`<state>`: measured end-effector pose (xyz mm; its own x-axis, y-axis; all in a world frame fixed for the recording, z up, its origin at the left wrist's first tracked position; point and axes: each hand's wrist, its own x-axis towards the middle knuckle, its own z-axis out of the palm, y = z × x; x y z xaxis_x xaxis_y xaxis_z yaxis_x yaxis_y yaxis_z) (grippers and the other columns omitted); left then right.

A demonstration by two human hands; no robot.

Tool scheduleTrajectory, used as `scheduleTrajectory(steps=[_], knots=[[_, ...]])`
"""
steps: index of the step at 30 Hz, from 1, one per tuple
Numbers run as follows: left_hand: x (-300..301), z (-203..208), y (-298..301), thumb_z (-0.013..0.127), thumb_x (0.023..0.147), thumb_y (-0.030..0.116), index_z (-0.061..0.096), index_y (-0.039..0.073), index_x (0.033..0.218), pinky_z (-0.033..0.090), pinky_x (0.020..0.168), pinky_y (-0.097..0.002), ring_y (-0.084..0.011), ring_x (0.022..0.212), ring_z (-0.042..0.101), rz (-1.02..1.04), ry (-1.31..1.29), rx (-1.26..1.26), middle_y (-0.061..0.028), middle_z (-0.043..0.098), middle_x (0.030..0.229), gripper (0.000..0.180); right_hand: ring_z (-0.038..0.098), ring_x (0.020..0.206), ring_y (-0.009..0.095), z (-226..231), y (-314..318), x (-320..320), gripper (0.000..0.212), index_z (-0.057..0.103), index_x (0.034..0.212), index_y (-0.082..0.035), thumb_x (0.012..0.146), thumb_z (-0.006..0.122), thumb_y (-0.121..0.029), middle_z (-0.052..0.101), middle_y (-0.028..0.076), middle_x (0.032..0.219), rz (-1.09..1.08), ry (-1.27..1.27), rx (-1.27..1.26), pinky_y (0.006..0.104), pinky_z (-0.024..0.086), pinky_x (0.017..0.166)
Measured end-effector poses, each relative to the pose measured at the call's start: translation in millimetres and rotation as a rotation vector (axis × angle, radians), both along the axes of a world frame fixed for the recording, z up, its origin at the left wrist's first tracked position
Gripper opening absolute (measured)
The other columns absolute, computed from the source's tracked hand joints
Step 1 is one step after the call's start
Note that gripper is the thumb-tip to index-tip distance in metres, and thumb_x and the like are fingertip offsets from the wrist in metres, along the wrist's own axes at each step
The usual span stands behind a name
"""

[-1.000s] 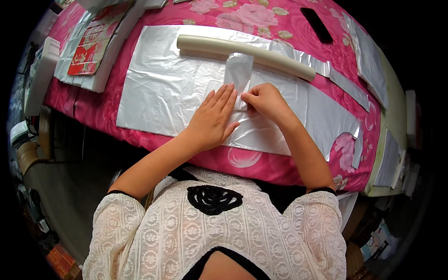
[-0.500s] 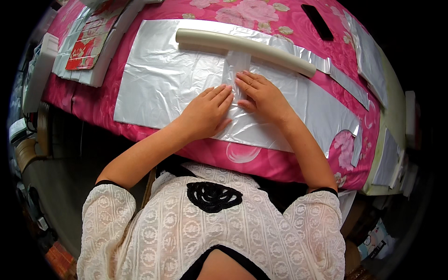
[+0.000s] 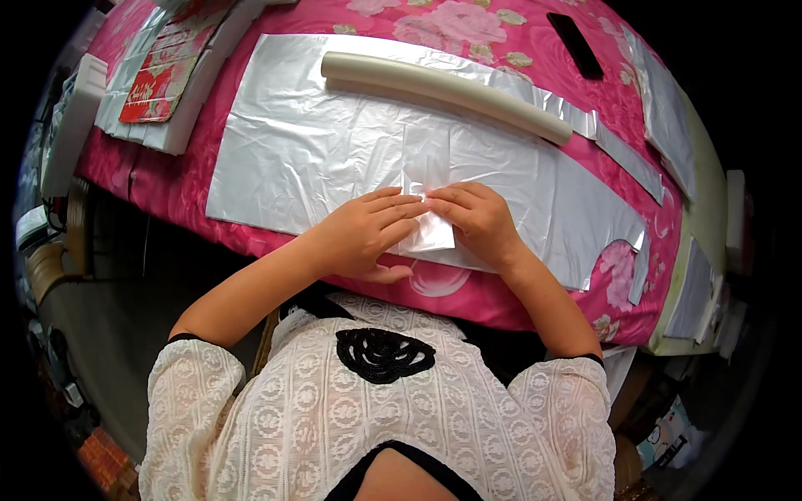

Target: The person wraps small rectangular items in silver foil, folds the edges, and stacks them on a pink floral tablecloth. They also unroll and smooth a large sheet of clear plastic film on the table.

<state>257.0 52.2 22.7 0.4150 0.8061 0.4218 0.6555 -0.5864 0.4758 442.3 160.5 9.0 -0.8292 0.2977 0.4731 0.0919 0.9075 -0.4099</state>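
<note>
A narrow strip of clear, shiny plastic film (image 3: pixel 428 154) lies lengthwise over a broad silvery-white plastic sheet (image 3: pixel 284 142) on the table. My left hand (image 3: pixel 372 230) rests over the strip's left side, palm down, its fingers stretched and its thumb apart. From the right, my right hand (image 3: pixel 478 219) lies on the strip's other edge with fingers extended and close together; its thumb is mostly hidden. The fingertips of both hands nearly meet on the film. Beyond them, a long cream-coloured tube (image 3: pixel 443 93) lies across the sheet.
A pink floral cloth (image 3: pixel 468 25) covers the table. At the far right are a black phone (image 3: pixel 574 46), cut silvery strips (image 3: pixel 628 159) and folded sheets (image 3: pixel 660 100). White foam pieces (image 3: pixel 180 125) with a red printed package (image 3: pixel 154 92) stand at the far left.
Both hands have slid toward me along the film strip, toward the table's near edge. More of the strip's far part now shows. The tube stays in place on the sheet.
</note>
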Motion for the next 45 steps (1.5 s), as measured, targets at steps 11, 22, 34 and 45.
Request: scheduleTrajectory(steps=[11,22,34,45], knots=[[9,0,23,0.058,0.074,0.005,0.048,-0.003,0.112,0.047,0.071,-0.0324,-0.0258,0.076,0.062,0.517,-0.552,-0.629,-0.0149,0.064,0.082,0.040,0.057,0.056,0.014,18,4,-8,0.011,0.066,0.083,-0.002,0.078,0.059,-0.010,0.061,0.006,0.063,-0.451,-0.242,-0.840,0.0254,0.044,0.054],[7,0,41,0.062,0.074,0.008,0.033,-0.004,0.127,0.044,0.078,-0.0304,-0.0236,0.095,0.054,0.607,-0.166,-0.328,-0.0184,0.048,0.114,0.062,0.055,0.046,0.013,21,35,-26,0.030,0.062,0.060,0.001,0.078,0.058,-0.023,0.057,0.007,0.050,-0.488,-0.449,-1.071,0.0256,0.044,0.050],[37,-23,41,0.056,0.065,0.061,0.014,-0.011,0.132,0.005,0.107,-0.0420,-0.0337,0.133,0.008,0.434,0.302,-0.320,-0.0266,0.012,0.140,0.107,0.060,0.055,0.026,14,23,-25,0.031,0.061,0.060,0.000,0.067,0.062,-0.031,0.060,0.013,0.058,-0.516,-0.492,-0.529,0.0341,0.047,0.054],[5,-6,-21,0.063,0.076,0.013,0.049,-0.006,0.114,0.042,0.088,-0.0380,-0.0282,0.104,0.053,0.412,-0.541,-0.536,-0.0241,0.053,0.111,0.044,0.040,0.116,0.032,-1,29,-54,0.055,0.045,0.118,0.002,0.078,0.057,-0.034,0.045,0.022,0.121,-0.231,-0.269,0.056,0.0401,0.031,0.096]])
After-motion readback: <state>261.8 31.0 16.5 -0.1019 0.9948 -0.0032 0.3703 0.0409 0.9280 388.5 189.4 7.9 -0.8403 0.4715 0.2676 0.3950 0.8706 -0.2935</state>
